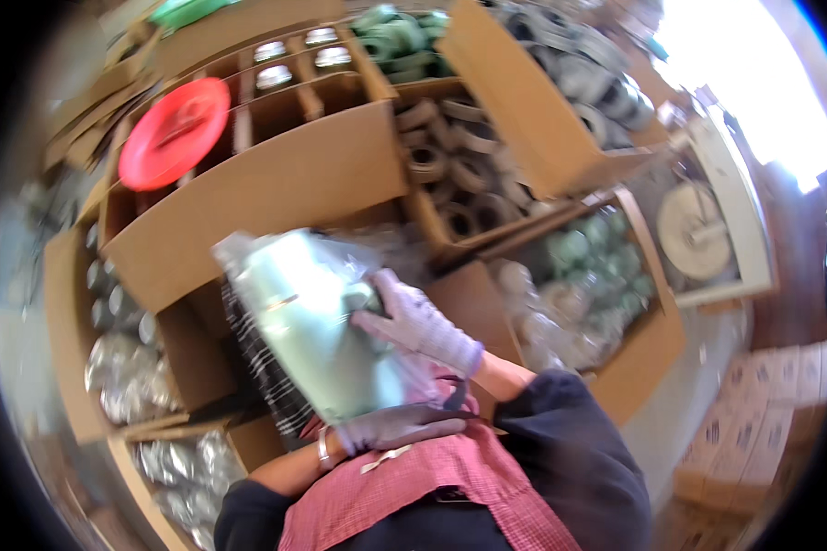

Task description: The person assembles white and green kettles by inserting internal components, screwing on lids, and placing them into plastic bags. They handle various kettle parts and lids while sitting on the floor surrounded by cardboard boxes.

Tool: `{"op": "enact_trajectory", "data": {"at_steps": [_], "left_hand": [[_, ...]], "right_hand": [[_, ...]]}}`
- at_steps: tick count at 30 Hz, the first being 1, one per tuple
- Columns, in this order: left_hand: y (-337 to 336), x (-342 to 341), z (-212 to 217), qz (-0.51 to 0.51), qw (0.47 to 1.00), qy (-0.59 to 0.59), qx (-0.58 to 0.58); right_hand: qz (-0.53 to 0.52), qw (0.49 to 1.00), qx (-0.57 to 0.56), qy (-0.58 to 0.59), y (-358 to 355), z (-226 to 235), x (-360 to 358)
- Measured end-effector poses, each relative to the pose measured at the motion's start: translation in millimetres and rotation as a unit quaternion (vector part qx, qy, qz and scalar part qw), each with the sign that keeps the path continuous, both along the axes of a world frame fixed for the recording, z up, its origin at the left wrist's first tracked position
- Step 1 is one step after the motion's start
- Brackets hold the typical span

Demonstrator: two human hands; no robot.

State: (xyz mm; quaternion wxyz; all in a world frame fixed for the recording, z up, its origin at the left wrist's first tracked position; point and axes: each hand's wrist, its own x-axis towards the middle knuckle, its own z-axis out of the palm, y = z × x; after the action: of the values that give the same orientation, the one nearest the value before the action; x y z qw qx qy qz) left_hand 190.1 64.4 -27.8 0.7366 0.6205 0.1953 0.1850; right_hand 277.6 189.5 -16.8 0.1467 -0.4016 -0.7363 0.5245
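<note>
- Against the chest, a green part in a clear bag (317, 317) is cradled from below by the left hand (400, 427), fingers flat underneath.
- On top, it is steadied by the right hand (418, 321), fingers curled onto it, above open cardboard boxes (276, 184).

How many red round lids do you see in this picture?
1. The red round lid lies on the divided cardboard box at upper left, beyond the plastic-wrapped green part both hands hold. Others may be hidden inside boxes.

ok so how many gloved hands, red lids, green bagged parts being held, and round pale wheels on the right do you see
gloved hands: 2 (left hand, right hand)
red lid: 1
green bagged part, held in both hands: 1
pale round wheel: 1
total: 5
</note>
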Motion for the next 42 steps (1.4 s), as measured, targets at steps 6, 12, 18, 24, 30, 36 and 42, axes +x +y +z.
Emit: {"op": "enact_trajectory", "data": {"at_steps": [6,12,18,24,30,36,42], "left_hand": [[1.2,-10.0,6.9,-0.015,0.997,0.069,-0.026],[68.1,-19.4,24.3,0.027,0.994,0.103,-0.019],[111.2,-50.4,12.3,0.272,0.938,0.170,0.130],[145.7,-67.4,-15.2,0.288,0.718,0.349,0.529],[173.6,-58.8,-44.4,0.241,0.676,0.367,0.592],[142.7,-67.6,-43.8,0.289,0.650,0.425,0.560],[145.5,-67.7,-46.3,0.321,0.640,0.423,0.556]], "right_hand": [[-0.162,0.957,-0.204,0.126,-11.2,20.5,111.5],[-0.551,0.803,0.054,0.221,-14.2,33.1,228.6],[-0.674,0.663,0.248,0.211,51.8,-94.5,296.2],[-0.733,0.678,0.059,0.001,84.1,-210.9,286.6],[-0.443,0.773,0.133,-0.435,83.7,-441.3,395.0],[-0.437,0.880,-0.171,-0.070,145.8,-131.0,382.0],[-0.500,0.835,-0.067,-0.221,186.1,-267.0,496.4]]}}
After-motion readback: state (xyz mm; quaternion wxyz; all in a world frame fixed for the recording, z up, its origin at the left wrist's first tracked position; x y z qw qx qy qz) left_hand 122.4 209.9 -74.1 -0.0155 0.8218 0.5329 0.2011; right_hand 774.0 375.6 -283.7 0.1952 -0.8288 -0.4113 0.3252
